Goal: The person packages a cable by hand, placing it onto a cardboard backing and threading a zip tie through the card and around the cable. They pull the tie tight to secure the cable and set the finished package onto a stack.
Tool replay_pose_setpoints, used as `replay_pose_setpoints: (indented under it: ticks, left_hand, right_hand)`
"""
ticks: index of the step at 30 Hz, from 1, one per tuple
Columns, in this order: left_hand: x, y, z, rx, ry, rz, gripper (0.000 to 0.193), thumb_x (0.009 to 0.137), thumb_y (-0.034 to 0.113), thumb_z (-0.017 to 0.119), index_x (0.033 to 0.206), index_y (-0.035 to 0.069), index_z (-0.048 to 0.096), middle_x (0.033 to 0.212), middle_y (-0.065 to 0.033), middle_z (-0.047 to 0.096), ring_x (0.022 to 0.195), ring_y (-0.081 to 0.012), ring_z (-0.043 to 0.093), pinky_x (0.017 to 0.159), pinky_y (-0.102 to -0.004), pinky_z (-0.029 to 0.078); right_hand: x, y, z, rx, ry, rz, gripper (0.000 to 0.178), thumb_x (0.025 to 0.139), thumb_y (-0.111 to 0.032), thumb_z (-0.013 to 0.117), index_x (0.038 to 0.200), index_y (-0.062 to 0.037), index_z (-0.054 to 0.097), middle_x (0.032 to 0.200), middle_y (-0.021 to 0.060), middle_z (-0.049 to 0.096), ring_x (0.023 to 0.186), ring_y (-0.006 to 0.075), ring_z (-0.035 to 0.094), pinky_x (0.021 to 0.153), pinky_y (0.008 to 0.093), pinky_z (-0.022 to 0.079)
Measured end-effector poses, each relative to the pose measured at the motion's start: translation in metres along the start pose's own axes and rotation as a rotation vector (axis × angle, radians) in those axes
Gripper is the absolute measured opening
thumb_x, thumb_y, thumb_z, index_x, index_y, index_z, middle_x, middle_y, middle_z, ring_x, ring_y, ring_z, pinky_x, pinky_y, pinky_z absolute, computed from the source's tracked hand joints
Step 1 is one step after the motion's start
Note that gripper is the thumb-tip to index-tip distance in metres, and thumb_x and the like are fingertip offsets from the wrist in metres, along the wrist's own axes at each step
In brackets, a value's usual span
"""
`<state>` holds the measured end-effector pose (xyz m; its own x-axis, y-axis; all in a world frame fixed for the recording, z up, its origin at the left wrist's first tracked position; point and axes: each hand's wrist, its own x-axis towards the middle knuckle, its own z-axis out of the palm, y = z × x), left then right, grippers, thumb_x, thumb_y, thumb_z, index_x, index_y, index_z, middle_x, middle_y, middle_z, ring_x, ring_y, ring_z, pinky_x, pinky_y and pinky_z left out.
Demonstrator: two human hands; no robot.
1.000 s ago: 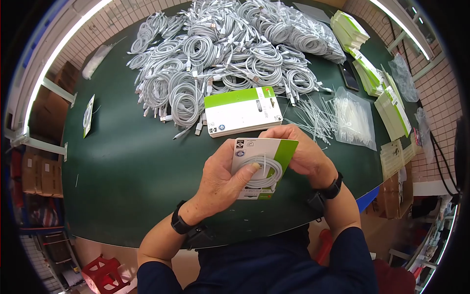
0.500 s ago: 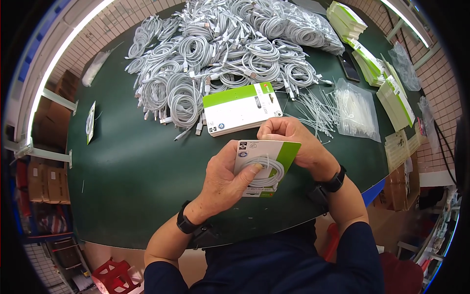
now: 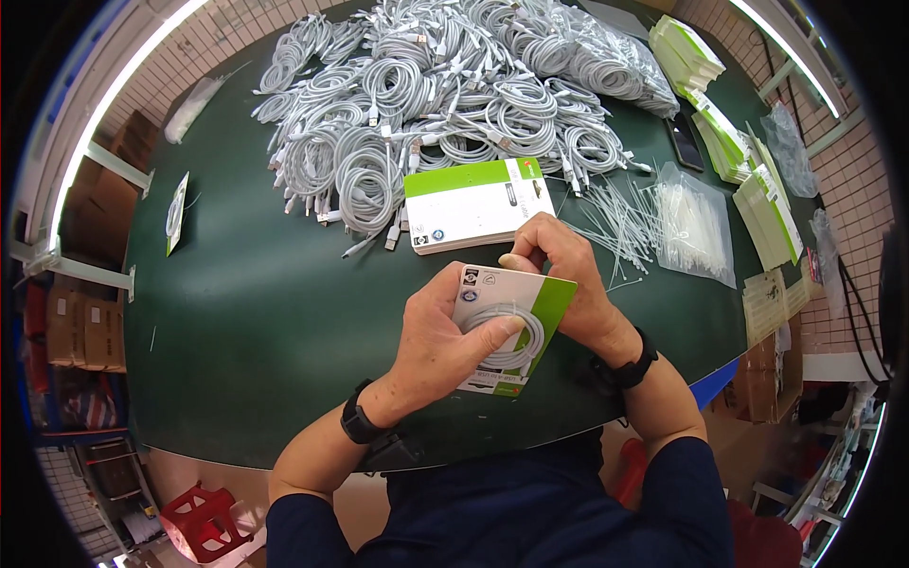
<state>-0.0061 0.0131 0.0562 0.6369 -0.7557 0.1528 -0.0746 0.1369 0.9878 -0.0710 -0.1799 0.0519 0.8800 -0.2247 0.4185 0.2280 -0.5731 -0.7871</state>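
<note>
My left hand [image 3: 431, 331] grips a white and green packaging card [image 3: 544, 295], its thumb pressing a coiled grey cable [image 3: 530, 352] against the card's face. The card is held tilted above the table's near half. Behind its upper right edge is my right hand [image 3: 579, 284], with thumb and bent fingers drawn together. Whatever they pinch is hidden or too small to make out. Just beyond the hands lies a stack of similar cards [image 3: 464, 206]. Loose white cable ties [image 3: 620, 222] are scattered right of it, beside a clear bag of cable ties [image 3: 696, 227].
A large heap of coiled grey cables [image 3: 417, 104] covers the far part of the green table [image 3: 265, 369]. More card stacks [image 3: 765, 213] and a phone [image 3: 684, 142] lie on the right. One carded cable [image 3: 177, 213] rests at the left edge.
The whole view has shifted slightly. My right hand's fingers have curled in more behind the card, and the card tilts a little differently. My left hand keeps its hold on card and cable.
</note>
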Motion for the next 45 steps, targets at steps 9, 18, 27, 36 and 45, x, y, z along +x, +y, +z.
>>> replay_pose_setpoints:
  ticks: [9,18,27,36,45]
  left_hand:
    - [0.0,0.009,-0.002,-0.141,0.058,-0.087,0.027,0.091,0.012,0.076,0.11,0.0,0.06,0.1,-0.0078,0.072,0.087,-0.0092,0.066,0.077,-0.0269,0.056]
    - [0.018,0.002,-0.013,-0.184,0.26,-0.059,0.035,0.094,0.006,0.072,0.124,-0.001,0.055,0.112,-0.0111,0.07,0.097,-0.0132,0.067,0.084,-0.0291,0.056]
    - [0.017,0.005,-0.003,0.145,0.294,0.214,0.061,0.084,0.0,0.076,0.139,0.0,0.05,0.118,-0.0174,0.064,0.106,-0.0241,0.066,0.098,-0.0395,0.052]
    - [0.008,0.016,0.002,1.028,0.117,0.636,0.051,0.069,0.012,0.086,0.117,0.007,0.069,0.107,-0.007,0.065,0.106,-0.0273,0.059,0.097,-0.0429,0.04]
    - [0.013,0.003,0.013,1.059,0.119,0.565,0.034,0.068,0.01,0.086,0.098,0.009,0.069,0.093,-0.0021,0.066,0.092,-0.0263,0.058,0.084,-0.0403,0.041]
  right_hand:
    - [0.001,0.012,-0.023,0.129,0.243,0.168,0.014,0.099,-0.012,0.067,0.095,-0.0017,0.058,0.087,0.0009,0.06,0.068,0.0084,0.055,0.061,0.0233,0.045]
    - [-0.014,-0.021,0.011,0.508,-0.192,0.305,0.027,0.103,-0.017,0.061,0.119,0.0036,0.061,0.097,0.0044,0.068,0.083,0.0074,0.063,0.07,0.0227,0.052]
    - [-0.006,-0.02,-0.002,0.591,-0.093,0.416,0.03,0.105,-0.018,0.059,0.125,0.0044,0.056,0.114,0.0087,0.068,0.099,0.0099,0.064,0.086,0.0256,0.052]
    - [-0.011,-0.013,0.002,0.531,0.023,0.395,0.026,0.106,-0.015,0.057,0.124,0.0037,0.054,0.112,0.0077,0.067,0.098,0.0086,0.063,0.085,0.0251,0.052]
    - [-0.016,-0.011,0.01,0.409,0.029,0.399,0.027,0.104,-0.013,0.058,0.125,0.0033,0.051,0.114,0.0078,0.066,0.099,0.0086,0.063,0.084,0.0257,0.053]
